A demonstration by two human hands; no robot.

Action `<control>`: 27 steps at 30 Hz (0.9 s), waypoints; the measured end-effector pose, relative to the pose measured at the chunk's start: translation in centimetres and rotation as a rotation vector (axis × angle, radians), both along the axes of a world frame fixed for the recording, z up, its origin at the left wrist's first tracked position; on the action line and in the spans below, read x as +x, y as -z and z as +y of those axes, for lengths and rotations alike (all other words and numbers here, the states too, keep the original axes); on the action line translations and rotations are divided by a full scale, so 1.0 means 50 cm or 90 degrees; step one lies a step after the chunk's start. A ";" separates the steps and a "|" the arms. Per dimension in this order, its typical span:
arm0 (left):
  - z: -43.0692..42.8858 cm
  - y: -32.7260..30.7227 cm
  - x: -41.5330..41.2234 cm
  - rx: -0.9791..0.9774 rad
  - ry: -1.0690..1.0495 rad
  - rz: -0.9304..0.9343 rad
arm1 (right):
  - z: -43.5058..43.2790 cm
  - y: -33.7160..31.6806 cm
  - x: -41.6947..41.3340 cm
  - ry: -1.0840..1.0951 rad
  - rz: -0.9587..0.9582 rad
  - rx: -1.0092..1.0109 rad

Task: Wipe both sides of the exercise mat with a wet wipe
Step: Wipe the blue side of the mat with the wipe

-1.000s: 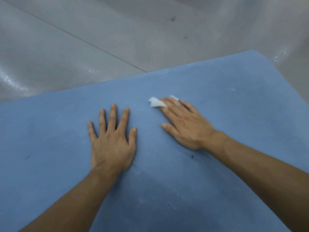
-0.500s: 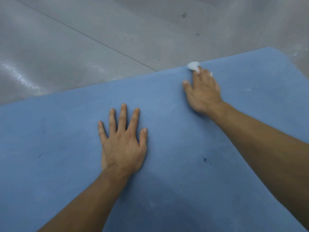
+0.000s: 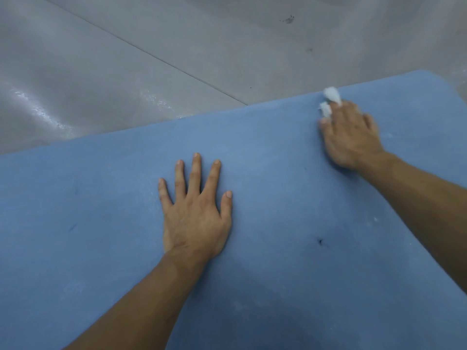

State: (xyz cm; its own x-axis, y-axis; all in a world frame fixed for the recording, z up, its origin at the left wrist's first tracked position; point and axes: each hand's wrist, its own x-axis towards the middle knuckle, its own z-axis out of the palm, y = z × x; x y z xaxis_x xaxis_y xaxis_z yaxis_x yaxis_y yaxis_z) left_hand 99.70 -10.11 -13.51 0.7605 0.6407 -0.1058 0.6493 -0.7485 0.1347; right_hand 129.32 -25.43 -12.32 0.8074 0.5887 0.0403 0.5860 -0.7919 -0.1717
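- Head view looks down on the left hand (image 3: 194, 213), laid flat with all fingers straight and spread, palm on the blue exercise mat (image 3: 290, 286); it holds nothing.
- Right hand (image 3: 352, 137), blurred, reaches farther out. Its fingers lie nearly straight on top of the white wet wipe (image 3: 331, 96), pressing it to the mat rather than curling round it. Bits of the wipe poke out ahead of the fingertips.
- Far edge of the mat runs slantwise from the left up to a rounded corner at upper right, and the wipe sits right at that edge.
- Beyond the edge lies glossy grey floor (image 3: 141, 72), with a thin seam line and a few dark specks.
- Bare mat spreads wide to the left, between the hands and nearer the person; a small dark mark (image 3: 320, 241) lies between the forearms.
- Both hands are well apart, with the wipe to the right of and beyond the left hand.
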 end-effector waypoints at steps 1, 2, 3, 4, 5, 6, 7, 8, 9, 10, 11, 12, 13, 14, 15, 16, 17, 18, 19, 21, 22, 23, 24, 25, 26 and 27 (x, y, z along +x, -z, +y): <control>0.000 0.000 0.000 0.000 0.000 -0.002 | -0.018 0.001 0.013 0.042 0.002 0.001; 0.000 0.000 0.000 0.001 0.000 -0.004 | -0.026 0.002 0.020 0.070 0.011 -0.001; 0.000 -0.001 0.000 0.000 -0.001 -0.005 | -0.026 0.001 0.020 0.087 0.030 -0.001; 0.000 -0.001 0.001 -0.001 -0.002 -0.003 | -0.018 0.000 0.016 0.095 0.056 0.003; 0.000 0.000 0.002 -0.001 -0.001 0.002 | -0.007 -0.003 0.008 0.093 0.082 0.007; 0.000 0.001 0.002 0.000 -0.001 0.007 | 0.006 -0.005 -0.002 0.076 0.102 0.010; 0.000 0.004 0.003 0.001 0.000 0.011 | 0.019 -0.008 -0.016 0.048 0.115 0.007; 0.001 0.005 0.003 0.001 0.001 0.013 | 0.031 -0.008 -0.033 0.015 0.124 0.003; 0.002 0.004 0.004 0.002 0.001 0.012 | 0.044 -0.008 -0.051 -0.020 0.130 -0.006; 0.003 0.003 0.004 0.001 0.001 0.010 | 0.057 -0.008 -0.070 -0.054 0.137 -0.017; 0.003 0.001 0.004 -0.001 0.001 0.012 | 0.072 -0.008 -0.088 -0.085 0.142 -0.027; 0.001 -0.001 0.006 -0.006 0.000 0.016 | 0.087 -0.007 -0.109 -0.109 0.147 -0.029; -0.001 -0.003 0.008 -0.015 -0.001 0.023 | 0.101 -0.007 -0.132 -0.125 0.153 -0.024; 0.000 -0.006 0.010 -0.024 -0.001 0.028 | 0.111 -0.006 -0.156 -0.139 0.153 -0.012; 0.005 -0.012 0.012 -0.033 0.006 0.030 | 0.116 -0.003 -0.180 -0.151 0.142 -0.002; 0.019 -0.020 0.013 -0.045 0.022 0.030 | 0.117 0.005 -0.200 -0.162 0.117 0.004; 0.047 -0.031 0.012 -0.043 0.057 0.034 | 0.115 0.012 -0.216 -0.169 0.088 0.002; 0.081 -0.041 0.006 -0.023 0.099 0.043 | 0.112 0.017 -0.227 -0.175 0.066 -0.009; 0.119 -0.049 -0.002 0.003 0.124 0.047 | 0.108 0.021 -0.231 -0.177 0.054 -0.020; 0.200 -0.053 -0.028 0.021 0.058 0.052 | 0.104 0.026 -0.229 -0.172 0.044 -0.029; 0.233 -0.046 -0.045 0.010 -0.014 0.053 | 0.104 0.026 -0.229 -0.171 0.041 -0.029; 0.256 -0.036 -0.061 -0.011 -0.076 0.054 | 0.104 0.025 -0.229 -0.170 0.037 -0.029; 0.268 -0.026 -0.072 -0.024 -0.108 0.055 | 0.106 0.025 -0.228 -0.172 0.033 -0.030; 0.271 -0.020 -0.080 -0.023 -0.111 0.052 | 0.107 0.025 -0.228 -0.175 0.037 -0.031; 0.271 -0.016 -0.082 -0.018 -0.102 0.045 | 0.108 0.024 -0.227 -0.175 0.044 -0.032; 0.271 -0.014 -0.080 -0.012 -0.094 0.033 | 0.108 0.023 -0.226 -0.170 0.056 -0.031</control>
State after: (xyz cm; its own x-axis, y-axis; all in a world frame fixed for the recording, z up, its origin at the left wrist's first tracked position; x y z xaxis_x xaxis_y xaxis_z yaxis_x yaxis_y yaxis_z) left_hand 95.68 3.42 -12.80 0.6519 0.7421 -0.1562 0.7581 -0.6426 0.1111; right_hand 118.03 -20.01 -13.48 0.6220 0.7810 -0.0560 0.7600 -0.6194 -0.1966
